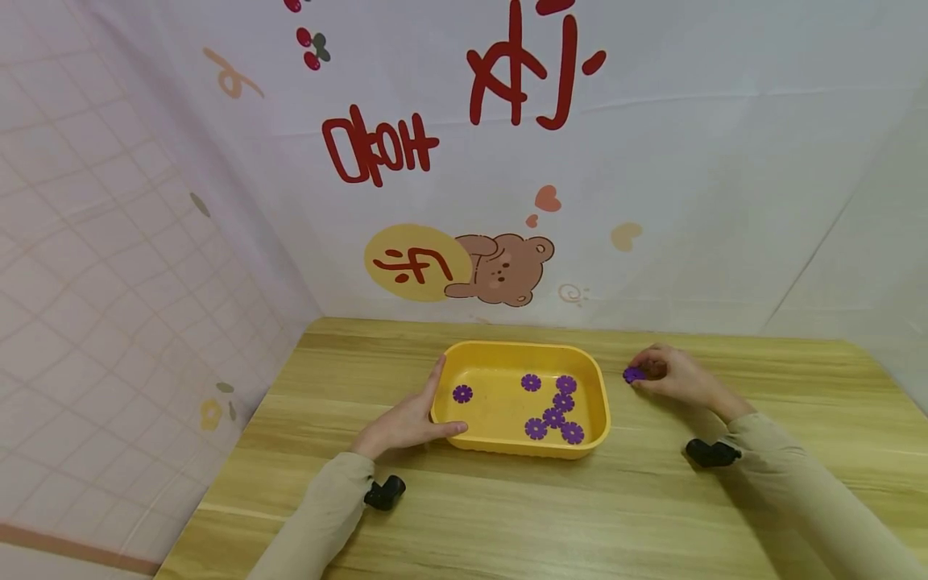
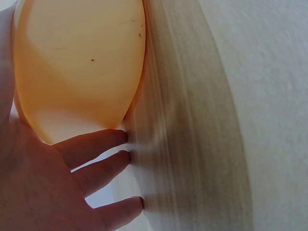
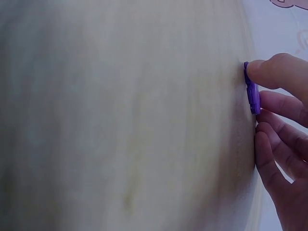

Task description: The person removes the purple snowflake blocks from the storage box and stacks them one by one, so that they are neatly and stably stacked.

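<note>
A yellow plastic basket [image 1: 500,445] sits on the table, with several purple notched plastic discs in it. My left hand [image 1: 411,419] rests against its left end, thumb at the front corner and fingers straight along the outside. In the left wrist view, fingertips of the left hand [image 2: 43,178] touch the tabletop beside the basket wall [image 2: 82,62]. Right of the basket, my right hand [image 1: 674,376] pinches a purple notched disc [image 1: 631,375] between thumb and fingers. Close up, this disc [image 3: 253,94] appears edge-on, low at the tabletop; the right hand [image 3: 284,125] partly covers it.
One loose disc [image 1: 462,394] lies in the basket's left part and another [image 1: 531,383] nearer the right. Beside them, a group of touching discs [image 1: 554,417] fills the right side. The wood-grain table [image 1: 507,515] meets a printed cloth wall [image 1: 689,266] behind.
</note>
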Demonstrator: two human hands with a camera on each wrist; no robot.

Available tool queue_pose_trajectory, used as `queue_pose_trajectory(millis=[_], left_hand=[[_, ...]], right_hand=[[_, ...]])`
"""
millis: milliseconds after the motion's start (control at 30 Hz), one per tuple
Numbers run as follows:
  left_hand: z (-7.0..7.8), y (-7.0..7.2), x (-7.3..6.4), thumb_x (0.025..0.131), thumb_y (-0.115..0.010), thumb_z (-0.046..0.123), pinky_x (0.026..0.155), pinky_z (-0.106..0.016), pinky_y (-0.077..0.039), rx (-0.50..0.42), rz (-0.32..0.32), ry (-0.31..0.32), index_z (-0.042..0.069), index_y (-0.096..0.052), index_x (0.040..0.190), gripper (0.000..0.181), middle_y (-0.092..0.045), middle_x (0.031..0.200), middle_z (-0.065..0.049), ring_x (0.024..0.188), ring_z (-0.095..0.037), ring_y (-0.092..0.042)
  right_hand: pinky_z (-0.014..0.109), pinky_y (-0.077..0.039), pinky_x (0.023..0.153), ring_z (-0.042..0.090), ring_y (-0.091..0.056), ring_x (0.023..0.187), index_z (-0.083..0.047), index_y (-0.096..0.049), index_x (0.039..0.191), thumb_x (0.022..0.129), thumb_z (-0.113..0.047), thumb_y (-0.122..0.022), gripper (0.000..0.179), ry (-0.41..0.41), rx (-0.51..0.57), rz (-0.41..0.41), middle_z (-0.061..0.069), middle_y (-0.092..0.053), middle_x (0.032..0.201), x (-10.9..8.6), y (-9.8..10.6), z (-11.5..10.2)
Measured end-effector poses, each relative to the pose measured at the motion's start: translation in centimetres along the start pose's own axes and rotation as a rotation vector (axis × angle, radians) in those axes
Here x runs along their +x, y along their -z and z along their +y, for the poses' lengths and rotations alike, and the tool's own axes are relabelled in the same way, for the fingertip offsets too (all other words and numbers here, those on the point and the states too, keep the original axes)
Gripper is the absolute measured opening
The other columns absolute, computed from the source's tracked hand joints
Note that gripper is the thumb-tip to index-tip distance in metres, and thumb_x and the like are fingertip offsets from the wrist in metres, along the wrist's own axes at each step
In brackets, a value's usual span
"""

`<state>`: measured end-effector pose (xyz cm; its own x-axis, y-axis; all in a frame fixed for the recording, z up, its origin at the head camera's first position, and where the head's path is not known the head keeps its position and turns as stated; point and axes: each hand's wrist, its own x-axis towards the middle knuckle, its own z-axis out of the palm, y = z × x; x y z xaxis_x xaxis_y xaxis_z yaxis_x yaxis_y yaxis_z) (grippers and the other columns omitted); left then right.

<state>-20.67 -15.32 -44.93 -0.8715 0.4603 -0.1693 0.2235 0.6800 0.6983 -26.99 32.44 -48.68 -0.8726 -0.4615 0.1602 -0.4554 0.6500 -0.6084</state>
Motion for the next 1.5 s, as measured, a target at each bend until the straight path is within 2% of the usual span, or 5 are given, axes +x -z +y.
queue_pose_trajectory(millis=[467,733,900,1133,1500], left_hand=[[0.0,0.0,-0.1,0.083,-0.069,0.056,0.091,-0.043,-0.046,-0.01,0.0,0.001,0.025,0.017,0.153,0.115,-0.049,0.135,-0.026,0.091,-0.021,-0.056],[0.0,-0.1,-0.1,0.083,-0.069,0.055,0.095,-0.045,-0.044,-0.004,0.001,-0.014,0.023,0.016,0.154,0.115,-0.045,0.139,-0.027,0.095,-0.023,-0.056],[-0.1,-0.2,-0.1,0.083,-0.069,0.056,0.095,-0.045,-0.044,-0.007,0.001,-0.018,0.023,0.016,0.154,0.115,-0.042,0.141,-0.028,0.094,-0.022,-0.056],[0.0,0.0,-0.1,0.083,-0.069,0.056,0.092,-0.044,-0.045,-0.01,0.003,-0.005,0.025,0.016,0.154,0.115,-0.047,0.137,-0.027,0.09,-0.021,-0.056],[0.2,0.0,-0.1,0.083,-0.069,0.057,0.093,-0.045,-0.046,-0.011,-0.001,0.006,0.026,0.016,0.153,0.115,-0.044,0.139,-0.029,0.091,-0.023,-0.057]], right_hand=[[0.035,-0.052,0.074,0.025,-0.059,0.088,0.002,-0.064,0.112,0.079,-0.009,-0.08,0.038,0.039,-0.034,0.001,0.013,-0.061,0.104,-0.1,-0.1,0.0],[0.036,-0.055,0.07,0.028,-0.056,0.084,0.009,-0.059,0.118,0.077,0.002,-0.079,0.045,0.165,0.031,0.04,0.018,-0.057,0.104,0.4,-0.1,-0.7],[0.038,-0.055,0.071,0.03,-0.056,0.088,0.004,-0.061,0.117,0.081,0.002,-0.075,0.039,0.214,0.011,0.058,0.019,-0.059,0.11,1.1,0.2,-2.2],[0.049,-0.053,0.074,0.032,-0.058,0.091,0.002,-0.062,0.116,0.08,0.01,-0.072,0.038,0.233,0.037,0.072,0.02,-0.054,0.117,2.3,0.5,-7.1],[0.042,-0.054,0.079,0.032,-0.062,0.092,0.003,-0.064,0.113,0.083,0.005,-0.072,0.031,0.334,0.156,0.013,0.015,-0.06,0.112,4.8,-1.2,-9.3]])
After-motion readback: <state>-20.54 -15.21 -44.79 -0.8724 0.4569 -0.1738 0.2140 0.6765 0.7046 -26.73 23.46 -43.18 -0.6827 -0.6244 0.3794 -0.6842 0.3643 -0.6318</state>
